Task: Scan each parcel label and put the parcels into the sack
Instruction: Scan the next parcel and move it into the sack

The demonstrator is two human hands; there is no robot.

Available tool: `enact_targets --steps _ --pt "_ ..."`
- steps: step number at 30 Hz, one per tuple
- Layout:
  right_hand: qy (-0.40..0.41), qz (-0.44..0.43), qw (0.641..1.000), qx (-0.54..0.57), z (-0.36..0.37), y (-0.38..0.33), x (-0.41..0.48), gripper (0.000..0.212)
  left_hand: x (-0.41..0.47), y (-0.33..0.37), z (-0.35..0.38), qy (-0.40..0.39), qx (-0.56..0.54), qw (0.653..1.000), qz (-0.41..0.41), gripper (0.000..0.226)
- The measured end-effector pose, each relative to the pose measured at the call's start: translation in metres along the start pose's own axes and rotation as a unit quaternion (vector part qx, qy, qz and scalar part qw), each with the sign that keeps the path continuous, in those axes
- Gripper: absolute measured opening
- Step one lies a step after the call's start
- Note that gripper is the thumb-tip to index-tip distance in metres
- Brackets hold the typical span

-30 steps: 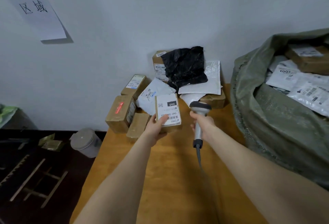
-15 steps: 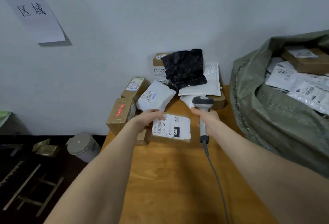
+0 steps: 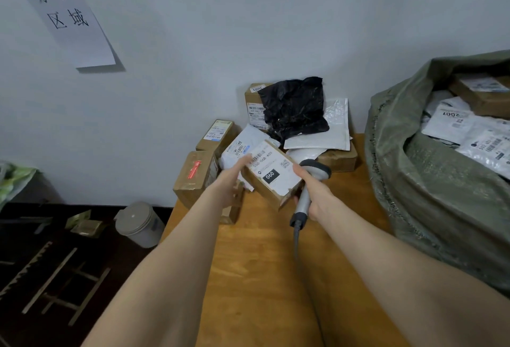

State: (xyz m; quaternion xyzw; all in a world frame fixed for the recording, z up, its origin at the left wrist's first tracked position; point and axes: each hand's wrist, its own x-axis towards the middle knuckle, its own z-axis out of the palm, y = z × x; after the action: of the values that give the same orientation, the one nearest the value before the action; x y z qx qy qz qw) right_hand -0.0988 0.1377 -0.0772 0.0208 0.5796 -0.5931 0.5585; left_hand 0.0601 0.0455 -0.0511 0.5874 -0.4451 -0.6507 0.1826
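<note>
The green sack (image 3: 430, 208) stands open at the right, its mouth heaped with labelled parcels (image 3: 469, 137), so the drop should be a short carry rightward over the rim. The cardboard box (image 3: 271, 174) in play is lifted off the counter and tilted. Its white label, marked 060, faces up, and it sits in front of the pile (image 3: 328, 131) waiting at the wall. The scanner (image 3: 303, 200) sits just right of it, head beside the label's right edge rather than facing it. It probably needs drawing back and turning to look squarely at the barcode strip on the label's far-left side. The left hand (image 3: 234, 178) holds the box by its left end with fingers lying over that edge, so they should slide clear of the bars. The right hand (image 3: 317, 194) is clamped round the scanner's handle, one finger touching the box.

A plain pale wall (image 3: 248, 29), bearing a paper sign (image 3: 63, 12), backs the wooden counter (image 3: 262, 277). On the dark floor at the left lie wooden slats (image 3: 55, 277) and a grey lidded tub (image 3: 139, 222).
</note>
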Motion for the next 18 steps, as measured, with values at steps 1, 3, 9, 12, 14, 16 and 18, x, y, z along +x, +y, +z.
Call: enact_targets --steps 1,3,9,12,14,16,18 --pt "0.011 -0.006 1.0 0.003 0.002 -0.001 0.0 0.06 -0.002 -0.008 0.005 -0.05 -0.009 0.999 -0.018 0.082" --pt "0.013 -0.016 1.0 -0.007 0.004 -0.002 0.0 0.063 -0.005 -0.018 0.017 -0.095 -0.032 0.995 -0.011 0.063" --pt "0.027 -0.075 0.988 -0.132 -0.004 -0.019 -0.004 0.046 -0.009 -0.027 0.02 0.014 -0.01 0.999 0.028 0.063" --pt "-0.054 -0.066 0.981 -0.175 -0.006 -0.027 -0.018 0.023 -0.007 -0.034 0.018 0.044 0.003 0.998 0.033 0.073" --pt "-0.09 -0.067 0.974 -0.199 -0.002 -0.028 -0.026 0.017 -0.009 -0.036 0.022 0.044 -0.002 0.999 0.032 0.071" --pt "-0.097 -0.063 0.971 -0.21 0.002 -0.028 -0.03 0.015 -0.012 -0.037 0.027 0.041 -0.014 0.998 0.037 0.068" --pt "-0.097 -0.061 0.97 -0.216 0.004 -0.03 -0.035 0.014 -0.013 -0.037 0.029 0.046 -0.016 0.998 0.041 0.066"
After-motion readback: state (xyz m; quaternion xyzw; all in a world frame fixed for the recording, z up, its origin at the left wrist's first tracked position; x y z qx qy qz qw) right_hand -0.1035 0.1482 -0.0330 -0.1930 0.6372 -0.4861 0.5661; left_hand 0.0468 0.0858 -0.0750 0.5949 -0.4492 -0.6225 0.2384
